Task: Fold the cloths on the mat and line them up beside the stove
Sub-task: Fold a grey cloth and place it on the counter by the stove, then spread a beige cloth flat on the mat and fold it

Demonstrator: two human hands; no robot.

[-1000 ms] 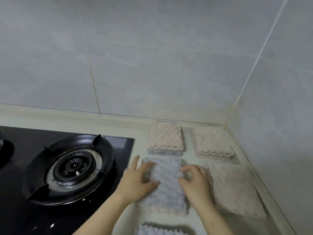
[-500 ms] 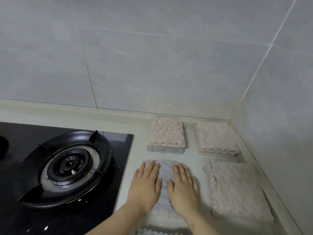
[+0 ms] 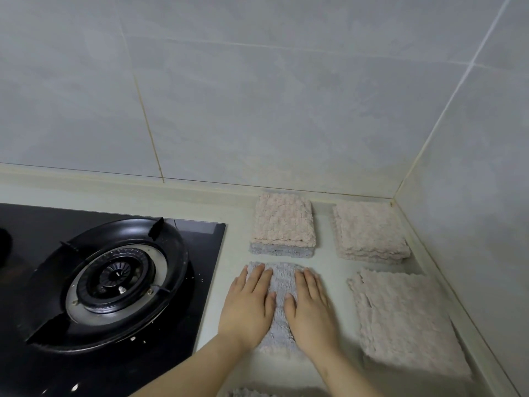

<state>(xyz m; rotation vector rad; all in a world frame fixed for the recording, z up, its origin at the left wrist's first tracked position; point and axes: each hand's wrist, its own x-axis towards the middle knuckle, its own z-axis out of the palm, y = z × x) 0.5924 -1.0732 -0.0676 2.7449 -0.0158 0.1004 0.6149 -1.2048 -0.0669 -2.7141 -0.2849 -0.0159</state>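
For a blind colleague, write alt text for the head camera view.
Left hand and right hand press flat on a folded grey cloth beside a black gas stove. Three folded pink cloths lie behind and right of it.

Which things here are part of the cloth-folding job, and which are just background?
In the job: grey fluffy folded cloth under the flat left hand and right hand; pink-over-grey folded cloth; pink folded cloth in the corner; larger pink cloth; grey cloth at the bottom edge; black glass stove, the line-up reference.
Just there: round black burner; grey wall tiles.
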